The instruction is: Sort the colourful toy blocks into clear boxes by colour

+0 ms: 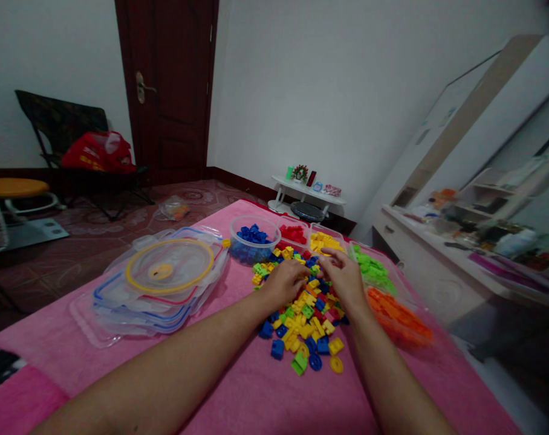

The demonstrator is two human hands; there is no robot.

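A loose pile of toy building bricks (304, 329) in yellow, blue, green and red lies on the pink cloth, with a few round pieces at its near edge. My left hand (287, 283) rests over the left part of the pile, fingers curled inward; whatever they hold is hidden. Over the right part, my right hand (344, 277) has its fingers bent and apart, close to the bricks, and no piece shows in it. Behind the pile stand a round tub (255, 257) of blue bricks, a red-brick container (294, 234) and a yellow-brick container (325, 241).
Green bricks (372, 270) and orange bricks (396, 317) fill containers along the right. Stacked clear lids (165, 284) lie on the left of the pink-covered table (238, 386). Beyond are a low white shelf (308, 190), a dresser (438, 260) and a folding chair (61, 121).
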